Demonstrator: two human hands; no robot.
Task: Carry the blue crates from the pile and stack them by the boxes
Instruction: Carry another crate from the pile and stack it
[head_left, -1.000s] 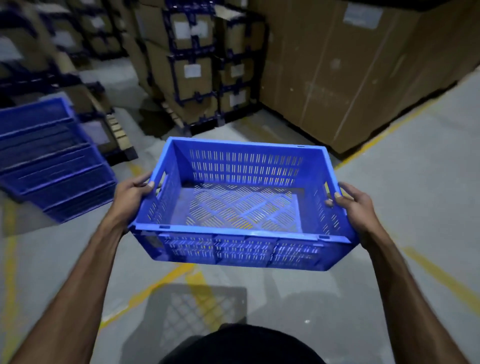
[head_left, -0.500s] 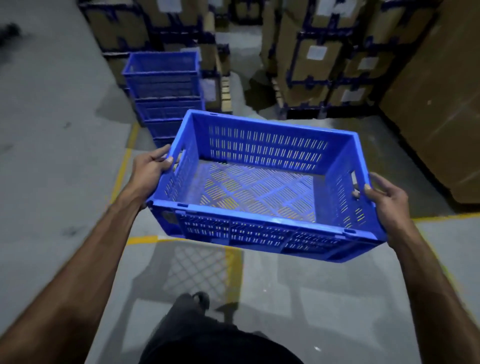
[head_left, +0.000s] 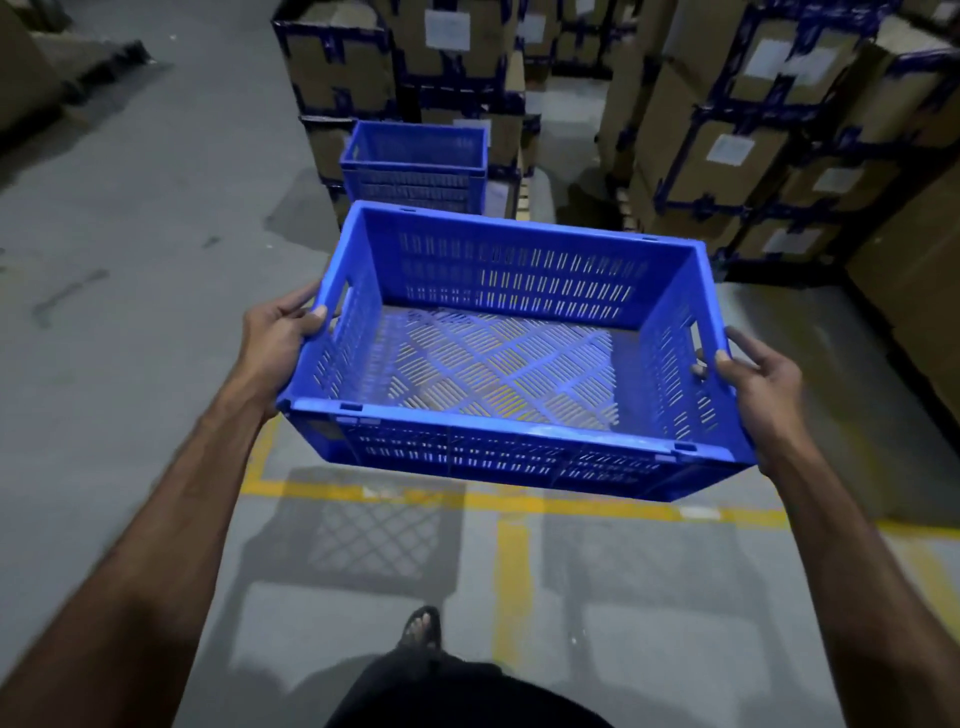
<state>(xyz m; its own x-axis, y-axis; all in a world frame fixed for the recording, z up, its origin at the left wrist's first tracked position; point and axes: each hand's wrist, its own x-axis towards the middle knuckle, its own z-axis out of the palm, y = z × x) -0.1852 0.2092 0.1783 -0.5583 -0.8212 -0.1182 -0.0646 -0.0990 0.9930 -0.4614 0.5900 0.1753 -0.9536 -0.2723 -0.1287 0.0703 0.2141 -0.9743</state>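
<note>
While I carry it toward the boxes, this is how things lie:

Crate in hand: the blue crate (head_left: 498, 358) hangs in front of me over the floor (head_left: 130, 312), empty, open side up, its right end dipped a little lower than its left.

Left hand: my left hand (head_left: 283, 338) is curled around the left end wall at the handle slot, thumb lying on the rim.

Right hand: my right hand (head_left: 753, 379) is clamped on the right end wall the same way, fingertips (head_left: 698, 366) hooked through the slot.

Long axis: it runs left to right across my body, between my two hands.

Stack: the stacked blue crates (head_left: 415, 166) stand far and slightly left of the one I carry, just past its far rim, right against the cardboard boxes (head_left: 727, 130).

Matching: the stack's long side also looks to run left to right, so I judge no turn is needed.

Nearer hand: my left hand is on the stack's side; the right must swing a bit further.

Next move, as I judge it: step over the yellow line (head_left: 597, 512), level the crate, lower it squarely onto the top one.

Risk: a tilted crate could catch a rim.
</note>
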